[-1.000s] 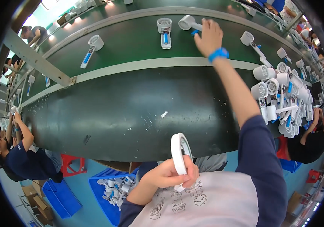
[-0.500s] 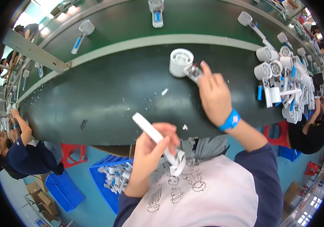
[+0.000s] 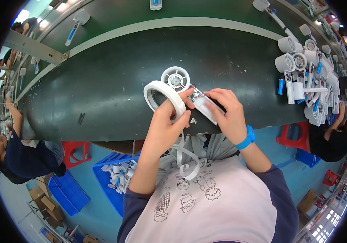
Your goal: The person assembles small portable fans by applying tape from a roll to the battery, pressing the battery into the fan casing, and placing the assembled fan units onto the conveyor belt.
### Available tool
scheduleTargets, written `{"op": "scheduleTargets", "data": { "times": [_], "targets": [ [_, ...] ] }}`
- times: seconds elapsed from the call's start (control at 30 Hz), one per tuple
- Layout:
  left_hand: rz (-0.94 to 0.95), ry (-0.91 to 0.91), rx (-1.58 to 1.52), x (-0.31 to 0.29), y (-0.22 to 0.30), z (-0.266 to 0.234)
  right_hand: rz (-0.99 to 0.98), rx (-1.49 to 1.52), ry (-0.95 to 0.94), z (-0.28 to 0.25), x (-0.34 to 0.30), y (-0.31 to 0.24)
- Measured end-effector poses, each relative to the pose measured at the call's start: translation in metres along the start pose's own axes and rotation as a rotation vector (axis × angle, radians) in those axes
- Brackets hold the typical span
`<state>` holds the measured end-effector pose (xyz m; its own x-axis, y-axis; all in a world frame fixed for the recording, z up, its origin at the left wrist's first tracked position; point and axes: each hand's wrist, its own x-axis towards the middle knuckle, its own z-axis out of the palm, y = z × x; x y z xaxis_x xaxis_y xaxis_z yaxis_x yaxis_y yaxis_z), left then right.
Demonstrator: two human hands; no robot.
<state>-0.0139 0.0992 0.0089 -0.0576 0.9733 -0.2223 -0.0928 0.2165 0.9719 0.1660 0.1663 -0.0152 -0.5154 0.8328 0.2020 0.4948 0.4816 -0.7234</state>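
A white handheld fan (image 3: 185,72) lies on the dark green work surface (image 3: 117,93) in front of me, its round head at the far left end. Its handle (image 3: 206,108) slants toward me, with a small circuit board exposed near the head. My right hand (image 3: 231,115) grips the handle from the right. Around a roll of white tape (image 3: 154,86), my left hand (image 3: 162,131) is closed, its fingertips close to the circuit board. From the roll, a loose curled tape strip (image 3: 180,156) hangs down in front of my shirt.
A heap of similar white fans (image 3: 309,77) covers the right end of the surface. Below, at left, stands a blue bin (image 3: 100,172) with white parts. Red stools (image 3: 75,154) and co-workers are on both sides. Beyond a pale rail (image 3: 173,22), more fans lie on another green belt.
My left hand has moved up to the fan, and the tape roll has turned from edge-on to show its ring. The fan is nearer me; my right hand now grips its handle.
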Motion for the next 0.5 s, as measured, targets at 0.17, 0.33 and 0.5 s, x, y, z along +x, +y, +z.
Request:
{"op": "scheduleTargets", "data": {
  "times": [0.17,0.33,0.5],
  "targets": [
    [0.001,-0.018,0.15,0.0,0.0,-0.002,0.038,0.111,0.085,-0.015,0.008,0.003],
    [-0.019,-0.033,0.249,-0.006,0.006,-0.009,-0.1,0.16,-0.002,-0.017,0.024,-0.001],
    [0.049,0.063,0.301,-0.015,0.002,-0.017,0.188,0.69,-0.133,-0.023,0.028,-0.023]
  ]
}}
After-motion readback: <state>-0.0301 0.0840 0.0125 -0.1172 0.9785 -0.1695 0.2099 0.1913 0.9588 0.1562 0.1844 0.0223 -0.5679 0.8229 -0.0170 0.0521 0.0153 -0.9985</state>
